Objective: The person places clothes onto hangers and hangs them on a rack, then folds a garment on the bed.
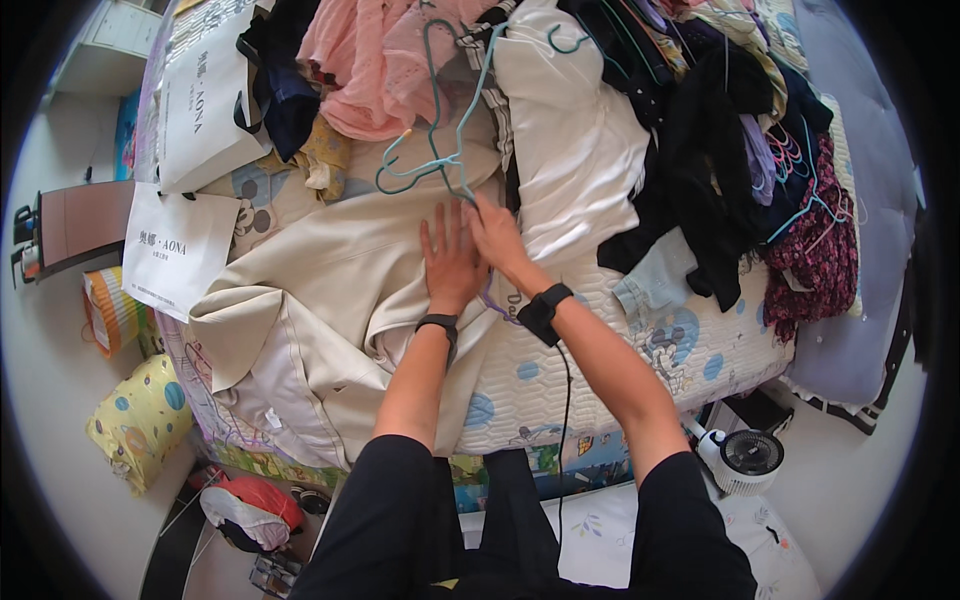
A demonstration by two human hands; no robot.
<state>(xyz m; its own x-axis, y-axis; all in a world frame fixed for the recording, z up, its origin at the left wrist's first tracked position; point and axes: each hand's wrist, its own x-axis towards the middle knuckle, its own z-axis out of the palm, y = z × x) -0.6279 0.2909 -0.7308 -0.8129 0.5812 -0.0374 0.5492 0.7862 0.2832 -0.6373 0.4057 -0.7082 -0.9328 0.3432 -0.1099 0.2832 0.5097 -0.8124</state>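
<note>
My left hand point(453, 271) lies flat on a beige coat-like garment point(322, 244), its fingers spread. Close beside it, my right hand point(496, 231) has curled fingers at the garment's edge, where the lower end of a dark green clothes hanger point(433, 112) meets them. Whether those fingers grip the hanger or the cloth is hidden. A light blue hanger point(461, 124) crosses the green one just above my hands. The garment spreads left across the bed, with its pale lining point(262, 382) turned up. To the right of my hands lies a white satiny garment point(574, 150).
Pink clothing point(367, 67) lies at the far side. Black garments point(694, 165) and a maroon patterned garment point(814, 247) are heaped right. White paper bags with writing point(206, 112) sit left on the quilted mattress pad point(540, 390). A cable point(568, 405) hangs from my right wrist; a fan point(750, 461) stands lower right.
</note>
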